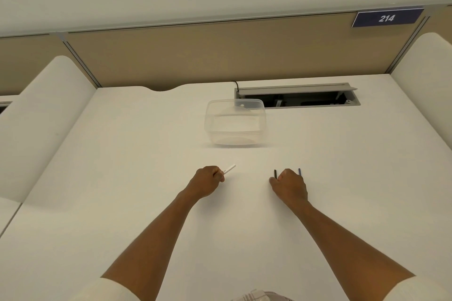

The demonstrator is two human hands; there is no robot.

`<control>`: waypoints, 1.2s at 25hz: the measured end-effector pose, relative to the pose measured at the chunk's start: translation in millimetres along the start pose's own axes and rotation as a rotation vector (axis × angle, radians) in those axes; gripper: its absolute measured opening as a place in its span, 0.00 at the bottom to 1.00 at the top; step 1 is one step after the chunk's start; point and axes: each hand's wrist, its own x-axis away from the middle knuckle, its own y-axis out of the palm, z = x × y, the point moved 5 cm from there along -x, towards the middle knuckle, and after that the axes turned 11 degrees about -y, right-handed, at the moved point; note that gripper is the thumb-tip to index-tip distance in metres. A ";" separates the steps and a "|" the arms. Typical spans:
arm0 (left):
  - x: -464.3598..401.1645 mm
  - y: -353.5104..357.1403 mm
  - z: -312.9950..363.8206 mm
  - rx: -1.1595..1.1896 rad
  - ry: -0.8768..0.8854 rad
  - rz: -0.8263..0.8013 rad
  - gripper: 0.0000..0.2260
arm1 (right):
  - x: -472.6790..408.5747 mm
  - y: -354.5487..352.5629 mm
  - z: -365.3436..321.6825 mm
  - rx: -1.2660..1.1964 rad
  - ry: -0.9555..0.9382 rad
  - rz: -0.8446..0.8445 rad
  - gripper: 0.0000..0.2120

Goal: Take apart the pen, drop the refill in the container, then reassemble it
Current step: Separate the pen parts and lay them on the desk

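My left hand (208, 182) is closed around a white pen piece (229, 169), whose end sticks out toward the upper right. My right hand (289, 184) rests on the white desk with its fingers curled. A short black pen piece (275, 173) shows at its left side and a blue piece (299, 171) pokes out at its right; I cannot tell whether the hand grips them or only covers them. A clear plastic container (234, 121) stands farther back on the desk, between the hands. It looks empty.
An open cable tray (298, 98) with a raised metal flap is sunk into the desk (146, 203) behind the container. A beige partition runs along the back with a sign reading 214 (387, 18). White rounded dividers stand at both sides.
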 end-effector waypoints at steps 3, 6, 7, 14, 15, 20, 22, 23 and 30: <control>1.6 2.3 -1.2 0.006 0.000 -0.004 0.13 | -0.1 1.3 1.3 0.007 -0.006 -0.012 0.10; 3.3 3.5 -1.4 0.013 -0.002 -0.010 0.13 | -1.4 2.1 2.8 0.005 -0.006 -0.023 0.10; 3.8 3.6 -0.7 0.021 -0.004 -0.015 0.13 | -2.4 2.2 2.9 0.000 -0.011 -0.024 0.11; 5.6 6.0 6.0 0.114 -0.056 -0.074 0.11 | -5.7 -2.1 8.7 -0.107 -0.090 0.082 0.11; 6.6 7.1 7.0 0.127 -0.056 -0.081 0.12 | -4.2 -5.9 4.7 -0.121 -0.156 0.119 0.09; 12.3 15.5 13.9 0.180 -0.065 -0.120 0.12 | 6.3 1.9 -39.6 -0.146 -0.544 0.035 0.07; 15.3 16.8 20.0 0.193 -0.058 -0.127 0.12 | 9.8 12.4 -56.2 -0.084 -0.689 -0.007 0.12; 17.0 16.9 23.5 0.201 -0.054 -0.131 0.12 | 12.1 18.5 -62.3 -0.052 -0.748 -0.038 0.14; 23.3 24.2 38.6 0.264 0.028 -0.204 0.11 | 15.1 37.0 -68.7 0.058 -0.859 -0.056 0.14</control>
